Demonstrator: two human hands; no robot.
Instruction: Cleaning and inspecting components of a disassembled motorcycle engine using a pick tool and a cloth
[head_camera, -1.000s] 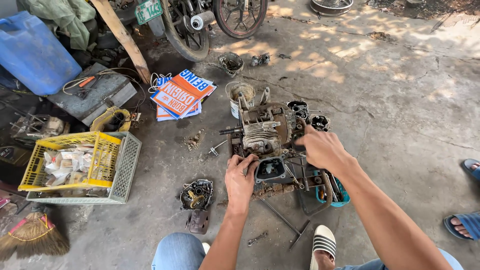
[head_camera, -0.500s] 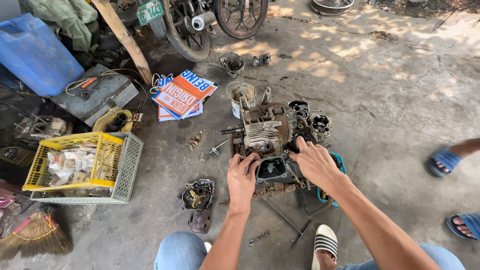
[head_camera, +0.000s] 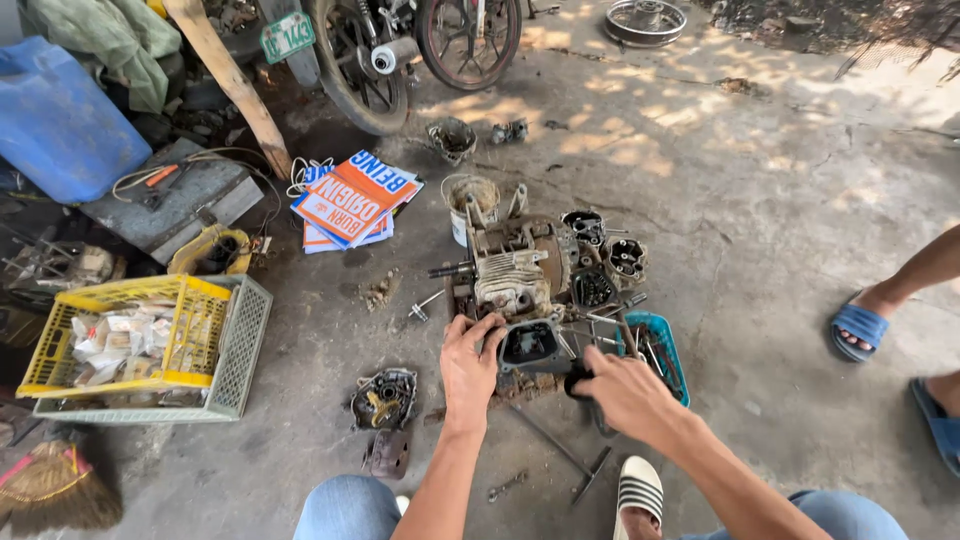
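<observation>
A dismantled, greasy engine block (head_camera: 515, 265) sits on the concrete floor in front of me. My left hand (head_camera: 468, 365) grips the near left corner of a black square housing part (head_camera: 530, 343) at the block's front edge. My right hand (head_camera: 622, 392) is closed around a small dark part beside that housing, just to its right. Cylinder pieces (head_camera: 610, 260) lie to the right of the block. A blue tray (head_camera: 658, 350) with tools lies beside my right hand.
A yellow crate (head_camera: 195, 345) nested in a grey crate stands at the left. An engine cover (head_camera: 383, 398) lies near my left knee. Orange and blue boards (head_camera: 352, 200), a white bucket (head_camera: 468, 200), motorcycle wheels (head_camera: 468, 40) and another person's sandalled foot (head_camera: 860, 325) are around.
My right hand has pulled back from the top of the engine toward me and closed on a small dark part. The other person's foot has stepped further into view at the right.
</observation>
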